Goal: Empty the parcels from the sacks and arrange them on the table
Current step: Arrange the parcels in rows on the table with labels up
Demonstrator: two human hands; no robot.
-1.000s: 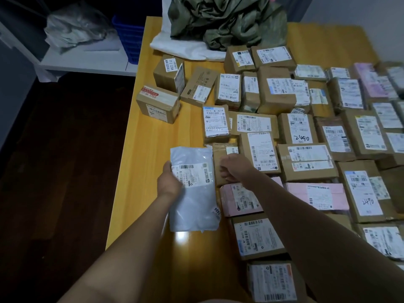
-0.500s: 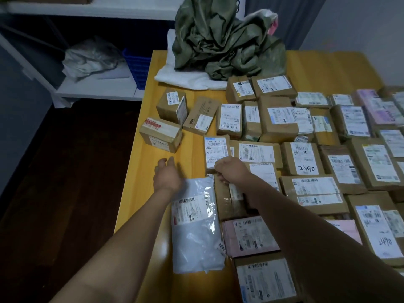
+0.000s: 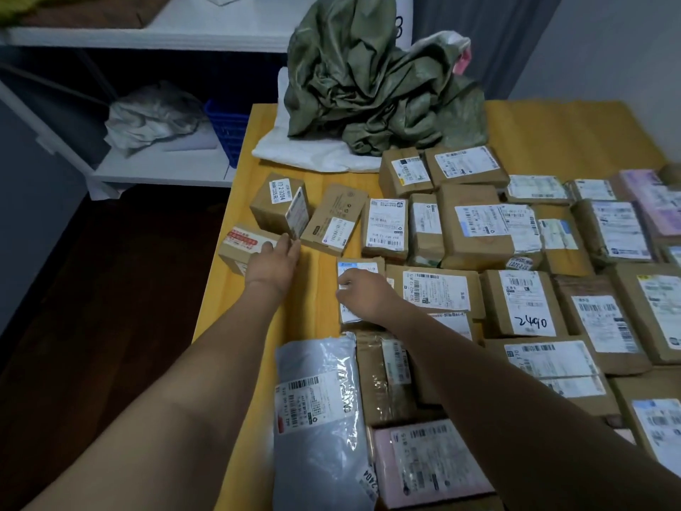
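Many brown cardboard parcels with white labels lie in rows on the yellow table. A grey plastic mailer lies flat near the table's left front, with no hand on it. My left hand is stretched forward with its fingers apart, touching a small box with a red label at the table's left edge. My right hand rests with curled fingers on a small white-labelled box, gripping its left edge. A crumpled green sack lies on a white sack at the far end.
A white shelf unit stands left of the table and holds a crumpled grey bag and a blue basket. Dark floor runs along the table's left edge. A pink mailer lies at the front.
My left hand let go of the grey mailer and reached forward to the red-labelled box. My right hand moved forward onto the small white-labelled box. The view tilted up.
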